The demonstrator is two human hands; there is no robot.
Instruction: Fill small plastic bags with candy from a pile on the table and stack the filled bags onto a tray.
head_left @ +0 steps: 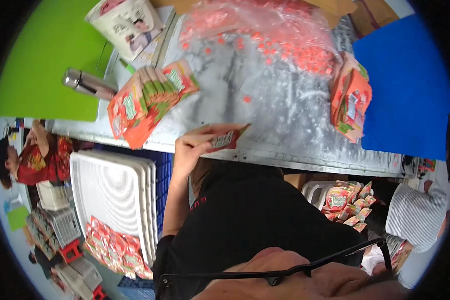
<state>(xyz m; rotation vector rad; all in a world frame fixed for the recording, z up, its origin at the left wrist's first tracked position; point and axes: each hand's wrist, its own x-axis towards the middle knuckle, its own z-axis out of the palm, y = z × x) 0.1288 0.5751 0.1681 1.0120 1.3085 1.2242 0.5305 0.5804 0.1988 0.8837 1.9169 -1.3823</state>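
Observation:
My left hand [189, 146] is raised at the near edge of the grey table [285, 115] and pinches a small red packet [226, 138], held flat over the edge. Just left of it lies a fanned stack of red-and-green packets [150, 97]. A clear plastic bag of small orange-red pieces [270, 35] lies at the far side, with a few loose pieces on the table. A second bunch of packets [352, 100] stands at the right. My right hand is out of sight.
A green board [40, 60], a steel flask [87, 84] and a printed white tub [127, 25] lie at the left; a blue board [410, 85] at the right. Below are stacked white trays [112, 192], more packets [115, 247] and a packet bin [347, 202]. People work on both sides.

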